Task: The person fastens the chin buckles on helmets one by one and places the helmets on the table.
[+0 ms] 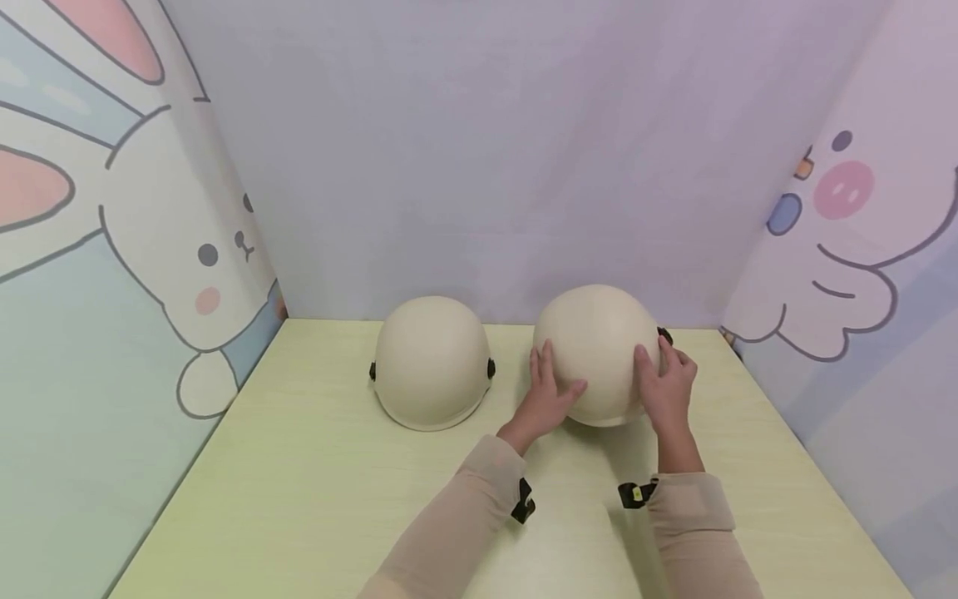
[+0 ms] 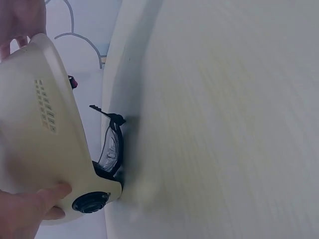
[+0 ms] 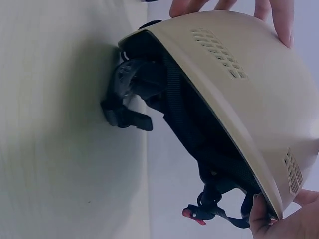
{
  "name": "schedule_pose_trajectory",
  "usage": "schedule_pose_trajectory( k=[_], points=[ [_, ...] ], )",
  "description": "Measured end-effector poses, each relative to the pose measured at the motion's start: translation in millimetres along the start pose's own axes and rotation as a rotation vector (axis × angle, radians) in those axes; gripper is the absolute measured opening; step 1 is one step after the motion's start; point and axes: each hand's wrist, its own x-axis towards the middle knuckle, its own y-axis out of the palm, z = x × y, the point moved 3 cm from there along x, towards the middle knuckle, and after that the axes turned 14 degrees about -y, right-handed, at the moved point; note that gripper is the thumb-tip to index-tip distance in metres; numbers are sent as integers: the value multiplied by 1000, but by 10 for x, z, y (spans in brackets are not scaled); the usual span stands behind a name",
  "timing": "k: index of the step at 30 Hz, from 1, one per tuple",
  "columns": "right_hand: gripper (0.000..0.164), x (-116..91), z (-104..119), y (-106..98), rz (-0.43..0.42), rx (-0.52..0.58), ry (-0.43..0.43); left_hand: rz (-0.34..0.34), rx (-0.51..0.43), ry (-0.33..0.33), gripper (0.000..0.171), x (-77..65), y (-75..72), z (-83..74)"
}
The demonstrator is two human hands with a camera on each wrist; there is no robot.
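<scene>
Arms (image 1: 456,524) forward, left grip (image 1: 545,404) and right grip (image 1: 668,388) hold, thumbs (image 1: 575,389) inward.

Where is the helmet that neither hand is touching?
In the head view, the unheld helmet sits on the table near its back edge, left of the held helmet and left hand.

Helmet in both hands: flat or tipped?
Tipped: in the right wrist view, the helmet has its rim slanting away from the table, exposing its dark interior.
</scene>
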Motion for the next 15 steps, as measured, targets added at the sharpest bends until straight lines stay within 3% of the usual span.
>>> schedule_pose_trajectory(
  k=[10, 15],
  points=[
    [68, 46, 220, -54, 8, -61, -86, -4, -155, -29, 94, -87, 64, -2],
    [68, 68, 309, -49, 24, -89, -120, -2, -236, -8, 92, -102, 79, 5]
  ],
)
